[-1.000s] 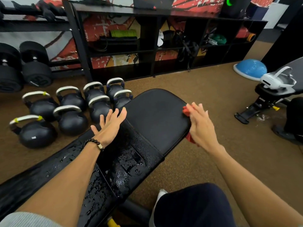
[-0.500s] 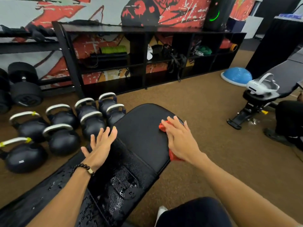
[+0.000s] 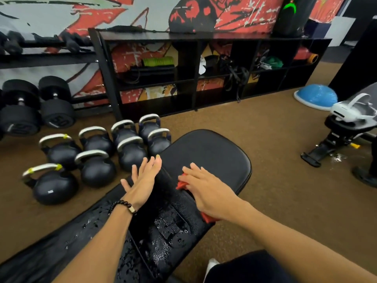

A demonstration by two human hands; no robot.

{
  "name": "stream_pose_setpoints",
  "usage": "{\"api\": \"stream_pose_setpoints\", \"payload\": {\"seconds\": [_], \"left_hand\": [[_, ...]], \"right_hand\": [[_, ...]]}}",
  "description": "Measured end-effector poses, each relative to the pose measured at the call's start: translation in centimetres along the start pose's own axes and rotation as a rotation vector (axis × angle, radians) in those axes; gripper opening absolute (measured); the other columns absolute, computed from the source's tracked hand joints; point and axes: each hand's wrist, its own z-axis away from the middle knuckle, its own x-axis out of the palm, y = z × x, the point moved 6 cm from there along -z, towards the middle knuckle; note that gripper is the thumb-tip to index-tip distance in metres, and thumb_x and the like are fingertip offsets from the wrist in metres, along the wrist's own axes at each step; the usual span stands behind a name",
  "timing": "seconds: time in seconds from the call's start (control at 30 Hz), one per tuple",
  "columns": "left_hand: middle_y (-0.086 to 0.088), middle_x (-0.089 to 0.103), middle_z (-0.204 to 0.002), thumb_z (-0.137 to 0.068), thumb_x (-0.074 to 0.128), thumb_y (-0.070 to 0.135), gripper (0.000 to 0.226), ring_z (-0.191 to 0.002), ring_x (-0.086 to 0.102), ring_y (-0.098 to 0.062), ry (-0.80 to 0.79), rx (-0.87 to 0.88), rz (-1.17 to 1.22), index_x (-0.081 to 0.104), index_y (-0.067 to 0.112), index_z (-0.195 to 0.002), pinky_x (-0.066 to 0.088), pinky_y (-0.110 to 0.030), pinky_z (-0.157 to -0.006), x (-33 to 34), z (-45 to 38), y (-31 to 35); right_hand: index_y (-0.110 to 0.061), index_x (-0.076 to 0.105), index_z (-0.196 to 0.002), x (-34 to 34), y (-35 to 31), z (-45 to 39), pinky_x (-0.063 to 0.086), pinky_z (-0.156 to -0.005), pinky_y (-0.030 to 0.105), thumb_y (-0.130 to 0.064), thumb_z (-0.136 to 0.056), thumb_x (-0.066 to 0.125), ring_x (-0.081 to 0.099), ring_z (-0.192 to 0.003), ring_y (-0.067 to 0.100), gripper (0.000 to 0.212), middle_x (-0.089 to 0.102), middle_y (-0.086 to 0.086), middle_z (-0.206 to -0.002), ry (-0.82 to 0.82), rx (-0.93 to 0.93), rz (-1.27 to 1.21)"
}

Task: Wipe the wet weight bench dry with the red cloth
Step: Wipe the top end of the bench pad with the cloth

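Right hand flat on red cloth; left hand open on bench.

Seven kettlebells, two dumbbells, two hands, left and right, one red cloth, two benches, one blue dome.
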Motion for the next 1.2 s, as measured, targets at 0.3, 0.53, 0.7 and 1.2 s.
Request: {"api": "stream_pose_setpoints", "payload": {"seconds": [0.3, 0.53, 0.7, 1.2], "left_hand": [[0.026, -0.003, -0.161, -0.057, 0.015, 0.094, 0.108, -0.149, -0.014, -0.005, 0.033, 0.002, -0.04, 0.008, 0.047, -0.154, -0.026, -0.047, -0.113, -0.2, 0.0, 0.0], [0.022, -0.006, -0.162, -0.078, 0.016, 0.082, 0.089, -0.148, -0.013, -0.003, 0.068, -0.005, -0.006, -0.002, 0.041, -0.156, -0.026, -0.043, -0.113, -0.4, 0.4, 0.4], [0.025, -0.005, -0.161, -0.067, 0.013, 0.094, 0.102, -0.147, -0.013, 0.001, 0.049, 0.002, 0.023, 0.003, 0.043, -0.155, -0.025, -0.044, -0.115, -0.5, 0.4, 0.0], [0.023, -0.005, -0.162, -0.087, 0.017, 0.079, 0.075, -0.147, -0.014, 0.001, 0.04, 0.008, 0.069, 0.003, 0.045, -0.153, -0.027, -0.042, -0.114, -0.4, 0.2, 0.1]], "right_hand": [[-0.009, 0.053, -0.138, 0.0, -1.8, -7.7, 0.027, -0.116, 0.053, -0.009, -0.095, 0.05, 0.032, -0.14, 0.037, 0.043, 0.046, 0.013, -0.147, 0.012, -0.007, 0.077], [-0.013, 0.063, -0.108, 1.7, -2.1, -14.7, 0.033, -0.109, 0.051, -0.022, -0.091, 0.055, 0.052, -0.117, 0.031, 0.02, 0.062, 0.008, -0.112, 0.031, 0.054, 0.097], [-0.016, 0.038, -0.15, 0.3, -1.9, -5.9, 0.01, -0.122, 0.046, -0.009, -0.093, 0.045, 0.014, -0.151, 0.029, 0.058, 0.03, 0.005, -0.16, -0.021, 0.052, 0.031], [-0.015, 0.062, -0.115, 2.0, -1.9, -16.0, 0.027, -0.112, 0.051, -0.034, -0.097, 0.043, 0.056, -0.117, 0.033, 0.032, 0.062, 0.01, -0.119, -0.073, 0.108, 0.161]]}}
